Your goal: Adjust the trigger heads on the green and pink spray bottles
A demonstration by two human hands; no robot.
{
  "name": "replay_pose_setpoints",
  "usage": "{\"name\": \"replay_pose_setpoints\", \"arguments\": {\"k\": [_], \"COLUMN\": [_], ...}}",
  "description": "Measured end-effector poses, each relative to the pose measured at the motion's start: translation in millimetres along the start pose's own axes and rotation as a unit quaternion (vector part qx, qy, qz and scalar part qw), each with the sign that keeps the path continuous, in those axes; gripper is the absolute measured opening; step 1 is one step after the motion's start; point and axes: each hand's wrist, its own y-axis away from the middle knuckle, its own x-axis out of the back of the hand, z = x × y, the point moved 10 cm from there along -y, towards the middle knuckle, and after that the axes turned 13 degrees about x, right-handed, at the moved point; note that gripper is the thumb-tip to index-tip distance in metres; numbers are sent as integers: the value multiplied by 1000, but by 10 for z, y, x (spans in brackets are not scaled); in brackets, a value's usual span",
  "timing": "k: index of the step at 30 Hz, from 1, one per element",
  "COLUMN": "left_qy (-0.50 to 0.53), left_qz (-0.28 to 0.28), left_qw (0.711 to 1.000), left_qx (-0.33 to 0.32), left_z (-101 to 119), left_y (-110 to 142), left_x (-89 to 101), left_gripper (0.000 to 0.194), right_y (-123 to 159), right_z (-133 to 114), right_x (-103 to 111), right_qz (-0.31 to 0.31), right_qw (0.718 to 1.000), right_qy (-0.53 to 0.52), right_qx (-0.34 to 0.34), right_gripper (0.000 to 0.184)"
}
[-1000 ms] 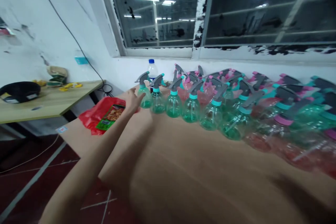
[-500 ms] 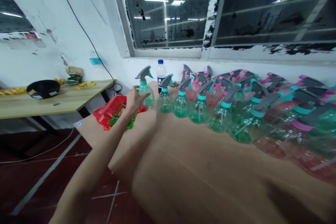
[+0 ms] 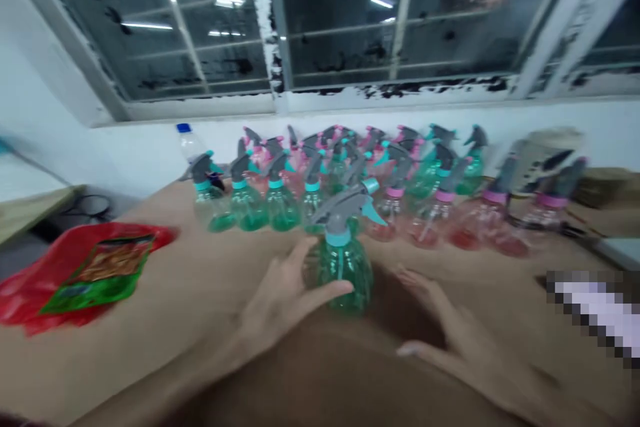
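Observation:
A clear green spray bottle point(image 3: 350, 270) with a grey and turquoise trigger head stands upright in front of me, its nozzle pointing right. My left hand point(image 3: 285, 297) is wrapped around the bottle's left side, thumb across the front. To the right, my right hand point(image 3: 445, 330) is apart from the bottle, its thumb and fingers spread with nothing between them. Just behind stands a row of similar spray bottles, green ones point(image 3: 250, 203) on the left and pink ones point(image 3: 430, 223) on the right.
On the left lie a red plastic bag point(image 3: 30, 280) and a green snack packet point(image 3: 100, 273). A blue-capped drink bottle point(image 3: 189, 143) stands at the back left, below the window. A cloth bag point(image 3: 545, 153) sits at the back right. A blurred-out pale item point(image 3: 600, 307) lies at right.
My left hand has brought the green spray bottle from the table's far left end to the middle in front of me. The view has turned right, and my right hand has come into sight.

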Motion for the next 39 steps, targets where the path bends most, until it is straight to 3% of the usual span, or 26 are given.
{"name": "replay_pose_setpoints", "arguments": {"k": [4, 8, 11, 16, 24, 28, 33, 39], "left_qy": [2, -4, -57, -134, 68, 107, 83, 59], "left_qz": [-92, -115, -112, -93, -194, -224, -213, -177], "left_qw": [995, 991, 989, 977, 966, 959, 964, 971], "left_qx": [-34, -65, -84, -139, -158, -134, -134, -152], "left_z": [390, 615, 648, 790, 1101, 1103, 1039, 1050], "left_y": [-92, -145, -135, -113, -295, -373, -446, -468], "left_x": [-717, -1128, -1312, -1328, -1373, -1416, -1317, -1225], "left_gripper": [50, 51, 50, 56, 53, 42, 51, 24], "right_y": [-84, 85, 169, 155, -40, -187, -266, -324], "right_z": [4, 333, 468, 516, 410, 325, 372, 346], "right_x": [247, 369, 371, 412, 290, 247, 153, 101], "right_qz": [35, 64, 55, 29, 11, 20, 2, 8], "right_qw": [999, 992, 991, 995, 999, 994, 994, 992], "right_qy": [-23, -35, -54, -37, -52, -95, -106, -104], "right_qx": [-31, -105, -107, -85, -1, 51, 41, 65], "right_gripper": [86, 70, 69, 70, 85, 91, 89, 83]}}
